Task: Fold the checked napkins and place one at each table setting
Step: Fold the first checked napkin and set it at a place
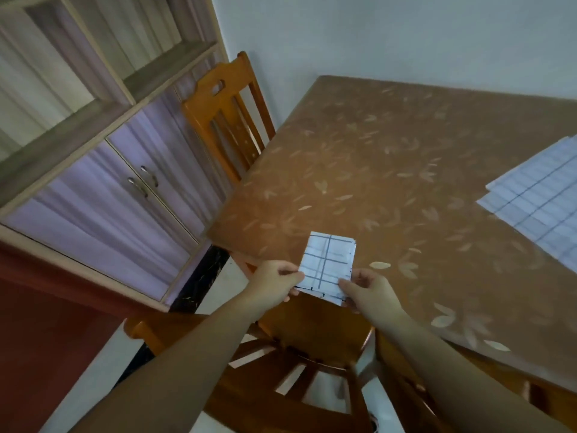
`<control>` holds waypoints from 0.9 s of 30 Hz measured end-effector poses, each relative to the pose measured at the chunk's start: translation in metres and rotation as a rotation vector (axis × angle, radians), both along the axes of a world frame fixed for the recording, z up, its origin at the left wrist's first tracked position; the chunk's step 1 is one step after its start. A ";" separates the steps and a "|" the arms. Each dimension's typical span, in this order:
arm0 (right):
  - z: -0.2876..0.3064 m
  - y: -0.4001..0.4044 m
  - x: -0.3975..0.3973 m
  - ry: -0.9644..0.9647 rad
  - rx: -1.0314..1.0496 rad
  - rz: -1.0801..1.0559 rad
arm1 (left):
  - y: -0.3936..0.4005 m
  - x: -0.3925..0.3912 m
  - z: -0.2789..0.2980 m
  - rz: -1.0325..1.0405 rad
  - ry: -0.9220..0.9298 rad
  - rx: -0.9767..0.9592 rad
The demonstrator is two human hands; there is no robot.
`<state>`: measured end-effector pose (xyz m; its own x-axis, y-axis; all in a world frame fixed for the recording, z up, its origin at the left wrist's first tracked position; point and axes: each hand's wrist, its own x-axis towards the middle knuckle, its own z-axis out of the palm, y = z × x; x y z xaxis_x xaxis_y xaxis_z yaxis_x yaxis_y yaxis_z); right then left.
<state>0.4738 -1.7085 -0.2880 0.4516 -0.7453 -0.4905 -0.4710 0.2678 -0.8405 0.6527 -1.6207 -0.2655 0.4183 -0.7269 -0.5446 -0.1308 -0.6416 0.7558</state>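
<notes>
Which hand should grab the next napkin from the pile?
Probably the right hand: the unfolded checked napkins lie on the table's right side, nearer to it. The left hand can keep pinching the folded napkin.

One head-worn wide-angle view, tilted, looking forward and down from close above the tabletop's (pixel 390 170) near corner; its far edge meets the wall (pixel 374 32).

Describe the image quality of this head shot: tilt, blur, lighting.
Head view: heavily tilted, wide-angle stretched at the edges; soft throughout, the cabinet streaked with motion blur; light dim and even, no glare on the table; the folded napkin between left hand and right hand is sharpest.
</notes>
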 end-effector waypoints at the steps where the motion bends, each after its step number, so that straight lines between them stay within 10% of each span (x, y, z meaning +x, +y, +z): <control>1: -0.006 -0.001 0.003 0.029 0.005 0.009 | -0.004 0.005 -0.008 -0.008 0.005 0.014; 27: -0.079 -0.062 0.115 0.403 -0.111 -0.179 | -0.073 0.112 -0.087 -0.424 -0.286 -0.009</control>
